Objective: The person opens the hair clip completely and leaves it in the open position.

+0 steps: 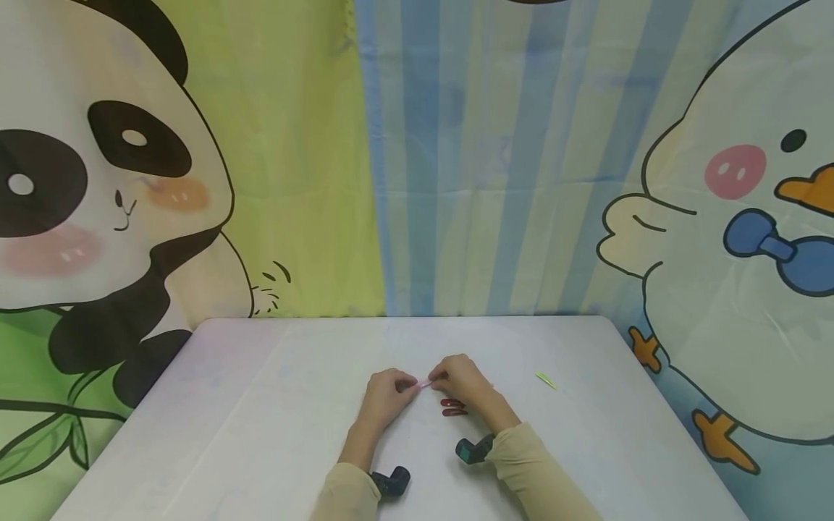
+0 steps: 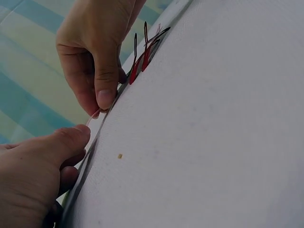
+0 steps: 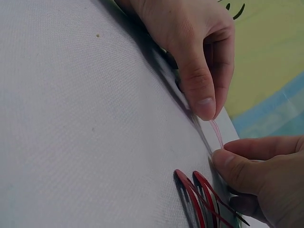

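Observation:
A thin pink hair clip (image 1: 425,384) is stretched between my two hands, above the white table. My left hand (image 1: 384,398) pinches one end between thumb and fingers. At the other end, my right hand (image 1: 461,380) pinches it in the same manner. In the right wrist view, only a short narrow piece of the pink clip (image 3: 216,133) shows between the fingertips; both ends are covered. Two red snap hair clips (image 3: 187,187) lie side by side just below the right hand, their thin prongs raised in the left wrist view.
A yellow-green hair clip (image 1: 546,380) lies on the white table (image 1: 260,434) to the right. A tiny yellow speck (image 2: 119,156) is on the tabletop near the left hand. Behind the far edge hangs a cartoon curtain (image 1: 449,159). Dark cameras (image 1: 391,481) are worn at both wrists.

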A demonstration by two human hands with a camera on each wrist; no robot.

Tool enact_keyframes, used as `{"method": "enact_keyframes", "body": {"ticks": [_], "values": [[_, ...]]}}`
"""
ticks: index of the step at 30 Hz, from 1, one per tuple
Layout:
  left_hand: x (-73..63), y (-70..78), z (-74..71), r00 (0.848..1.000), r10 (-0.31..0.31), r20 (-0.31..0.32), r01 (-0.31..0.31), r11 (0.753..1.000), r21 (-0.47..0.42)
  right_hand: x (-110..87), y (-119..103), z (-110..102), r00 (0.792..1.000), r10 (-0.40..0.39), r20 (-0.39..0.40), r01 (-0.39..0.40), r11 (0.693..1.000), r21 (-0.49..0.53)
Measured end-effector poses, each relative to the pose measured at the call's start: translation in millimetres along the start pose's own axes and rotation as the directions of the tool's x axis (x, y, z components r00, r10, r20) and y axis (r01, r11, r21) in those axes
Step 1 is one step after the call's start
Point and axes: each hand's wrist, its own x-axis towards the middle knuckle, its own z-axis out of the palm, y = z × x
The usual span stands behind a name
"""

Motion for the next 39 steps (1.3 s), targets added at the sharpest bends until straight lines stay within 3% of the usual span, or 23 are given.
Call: {"method": "enact_keyframes", "body": {"ticks": [7, 13, 23, 32, 39], "values": [[-0.7, 0.1, -0.3, 0.999, 0.027, 0.02, -0.026, 0.999, -0.025, -2.3, 2, 0, 0.999, 0.018, -0.037, -0.018, 1.0, -0.008], [0.1, -3.1, 0.4, 0.996, 0.092, -0.015, -0.093, 0.992, -0.084, -7.9, 4, 0, 0.995, -0.008, -0.102, 0.006, 1.0, -0.026], [1.6, 0.7, 0.2, 0.989, 0.145, 0.014, -0.141, 0.979, -0.144, -17.8, 1, -6, 0.98, 0.059, -0.192, -0.061, 0.998, -0.003], [2.0, 8.3, 2.6, 0.984, 0.178, 0.017, -0.171, 0.966, -0.195, -30.1, -2, -11, 0.962, 0.113, -0.248, -0.108, 0.994, 0.035], [-0.2, 13.0, 3.9, 0.987, 0.159, 0.013, -0.153, 0.966, -0.207, -37.1, -1, -11, 0.951, 0.059, -0.304, -0.059, 0.998, 0.012]]}}
